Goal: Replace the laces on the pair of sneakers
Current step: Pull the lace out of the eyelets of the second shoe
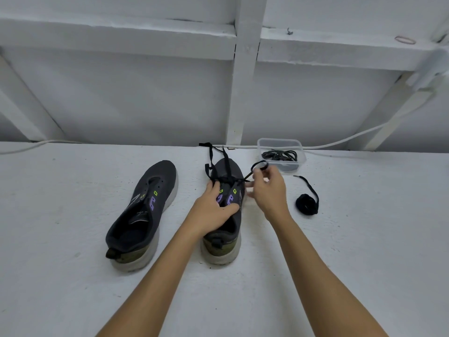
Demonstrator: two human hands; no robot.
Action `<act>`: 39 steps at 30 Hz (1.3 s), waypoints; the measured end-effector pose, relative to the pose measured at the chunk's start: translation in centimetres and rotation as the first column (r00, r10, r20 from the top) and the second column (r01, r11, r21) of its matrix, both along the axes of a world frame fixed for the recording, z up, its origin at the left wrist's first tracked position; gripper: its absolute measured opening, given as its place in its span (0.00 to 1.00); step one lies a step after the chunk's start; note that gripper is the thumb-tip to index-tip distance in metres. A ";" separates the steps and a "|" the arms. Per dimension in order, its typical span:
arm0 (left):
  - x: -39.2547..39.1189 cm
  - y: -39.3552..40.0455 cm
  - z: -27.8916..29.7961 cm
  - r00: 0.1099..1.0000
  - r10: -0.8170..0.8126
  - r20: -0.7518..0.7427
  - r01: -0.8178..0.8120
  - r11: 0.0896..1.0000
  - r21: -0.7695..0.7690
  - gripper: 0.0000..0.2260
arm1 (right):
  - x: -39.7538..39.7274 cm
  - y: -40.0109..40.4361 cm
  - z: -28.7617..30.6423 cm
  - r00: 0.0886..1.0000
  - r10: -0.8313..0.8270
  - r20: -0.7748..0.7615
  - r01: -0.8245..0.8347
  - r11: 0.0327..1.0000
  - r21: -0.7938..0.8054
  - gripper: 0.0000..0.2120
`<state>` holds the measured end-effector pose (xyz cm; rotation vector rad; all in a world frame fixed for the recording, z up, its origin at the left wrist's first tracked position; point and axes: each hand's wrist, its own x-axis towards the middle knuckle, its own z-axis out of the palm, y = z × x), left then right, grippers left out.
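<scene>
Two dark sneakers with pale soles stand on the white surface, toes pointing away. The left sneaker (143, 210) has no lace in its eyelets. The right sneaker (226, 229) carries a black lace (227, 161) through its front eyelets, with loose ends trailing past the toe. My left hand (213, 205) rests on this shoe's tongue, thumb across the opening and fingers curled over the eyelet edge. My right hand (267, 190) is beside the shoe's right side and pinches a looped stretch of the black lace above the eyelets.
A clear plastic tub (281, 144) holding dark laces stands behind the right sneaker by the wall. A coiled black lace (306, 204) lies to the right of my right hand. A white cable (364, 135) runs along the wall base.
</scene>
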<state>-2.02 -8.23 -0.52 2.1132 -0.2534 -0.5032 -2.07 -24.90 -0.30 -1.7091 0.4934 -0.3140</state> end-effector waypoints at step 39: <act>-0.3 0.0 0.6 0.999 0.021 -0.048 -0.018 0.997 0.069 0.40 | 0.1 -0.5 0.0 1.000 -0.028 -0.013 0.030 0.978 0.206 0.07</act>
